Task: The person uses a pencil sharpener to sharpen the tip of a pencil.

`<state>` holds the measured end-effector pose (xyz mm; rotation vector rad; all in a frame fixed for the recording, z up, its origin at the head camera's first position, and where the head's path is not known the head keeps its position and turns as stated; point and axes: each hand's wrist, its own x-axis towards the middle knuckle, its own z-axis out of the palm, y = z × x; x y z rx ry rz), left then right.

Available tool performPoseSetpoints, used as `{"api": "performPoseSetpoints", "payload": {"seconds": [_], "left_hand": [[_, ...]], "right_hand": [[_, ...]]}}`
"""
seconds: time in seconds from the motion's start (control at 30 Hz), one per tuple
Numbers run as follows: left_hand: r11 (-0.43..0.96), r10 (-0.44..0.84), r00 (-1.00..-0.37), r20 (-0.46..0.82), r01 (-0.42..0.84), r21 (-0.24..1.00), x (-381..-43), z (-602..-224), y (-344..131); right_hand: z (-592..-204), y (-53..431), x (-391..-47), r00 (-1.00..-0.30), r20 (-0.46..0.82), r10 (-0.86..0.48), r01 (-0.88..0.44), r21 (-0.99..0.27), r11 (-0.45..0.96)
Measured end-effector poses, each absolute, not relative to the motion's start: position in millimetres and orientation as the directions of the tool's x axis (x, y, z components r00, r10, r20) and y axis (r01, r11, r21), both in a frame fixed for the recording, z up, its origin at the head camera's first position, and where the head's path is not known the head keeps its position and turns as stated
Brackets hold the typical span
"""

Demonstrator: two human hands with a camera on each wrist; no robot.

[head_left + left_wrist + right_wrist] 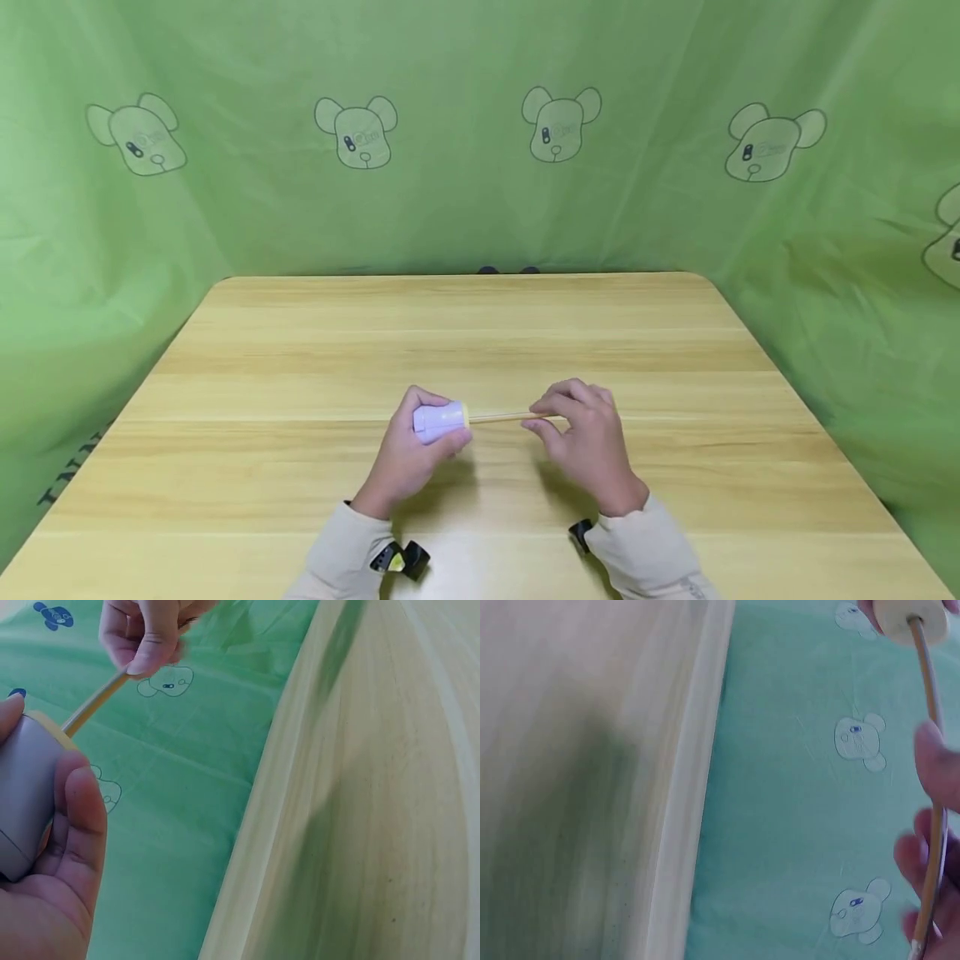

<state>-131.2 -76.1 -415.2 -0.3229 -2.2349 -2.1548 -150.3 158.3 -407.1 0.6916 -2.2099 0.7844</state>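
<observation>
my left hand [401,458] grasps a lavender, plastic-looking barrel [438,423] with a pale yellow end, thumb on its near side. my right hand [588,442] pinches a slim straw-coloured rod [495,417] between thumb and fingers. from those fingertips the rod runs leftward into the hole in the yellow end, its long axis side to side, roughly in line with the barrel's. my left thumb is nearer that hole; my right fingertips stand apart, the rod's tail passing back beyond them.
</observation>
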Motion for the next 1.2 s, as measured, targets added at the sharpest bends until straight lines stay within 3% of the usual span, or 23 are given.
{"api": "performPoseSetpoints", "payload": {"seconds": [0.1, 0.33, 0.73, 1.0, 1.2], "left_hand": [[0.013, 0.129, -0.979, 0.158, 0.161, 0.987, -131.1, -412.9, -75.7], [-0.003, 0.129, -0.981, 0.142, 0.143, 0.99, -129.7, -411.3, -74.7], [-0.049, 0.19, -0.969, 0.155, 0.149, 0.988, -129.0, -409.7, -75.6], [-0.023, 0.219, -0.961, 0.17, 0.169, 0.985, -129.5, -412.2, -78.9], [0.006, 0.249, -0.952, 0.18, 0.187, 0.982, -129.4, -414.4, -78.7]], "right_hand": [[-409.1, 153.9, -151.2, -0.568, 0.794, -0.216, -0.679, -0.304, 0.669], [-413.7, 148.9, -151.0, -0.544, 0.818, -0.189, -0.705, -0.323, 0.632], [-415.5, 151.6, -153.2, -0.451, 0.858, -0.248, -0.757, -0.22, 0.615], [-414.3, 156.1, -151.2, -0.463, 0.837, -0.293, -0.774, -0.22, 0.593], [-408.3, 159.5, -146.7, -0.575, 0.755, -0.315, -0.74, -0.316, 0.594]]}}
